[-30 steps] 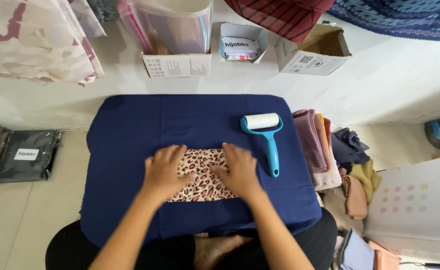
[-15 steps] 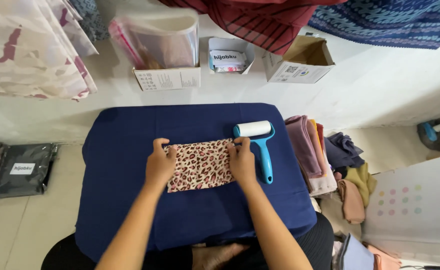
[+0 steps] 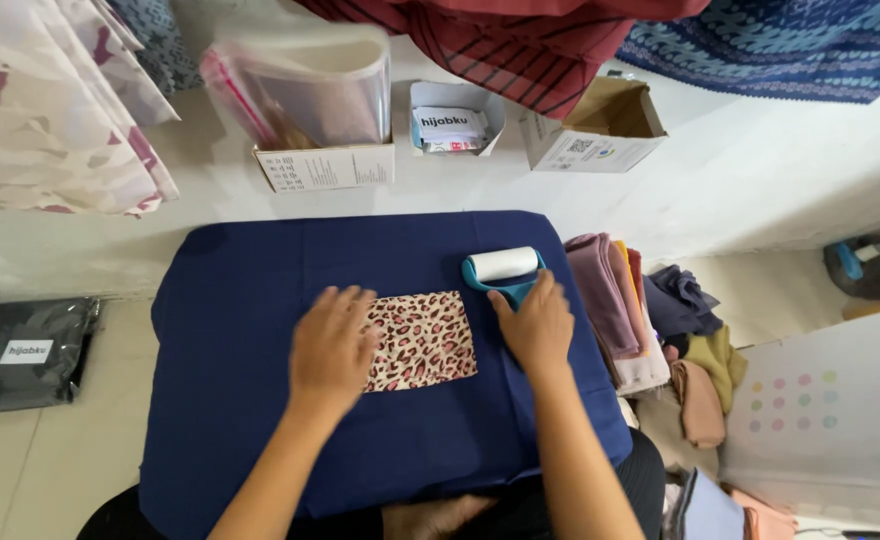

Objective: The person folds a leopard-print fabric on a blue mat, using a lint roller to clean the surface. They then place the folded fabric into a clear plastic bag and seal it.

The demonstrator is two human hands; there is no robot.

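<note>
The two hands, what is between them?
In the head view, the folded leopard-print cloth lies between the left hand and the right hand.

Bright, even indoor light; soft motion blur in places.

Diffuse light fills the scene with no glare. The left hand (image 3: 332, 345) and right hand (image 3: 538, 322) cast only faint shadows on the navy cloth (image 3: 260, 420). The clear bags (image 3: 305, 85) at the top look smeared, and the wide lens bends the edges.

Three open white cardboard boxes (image 3: 325, 165) line the wall; a black, white-labelled packet (image 3: 22, 352) lies left.
</note>
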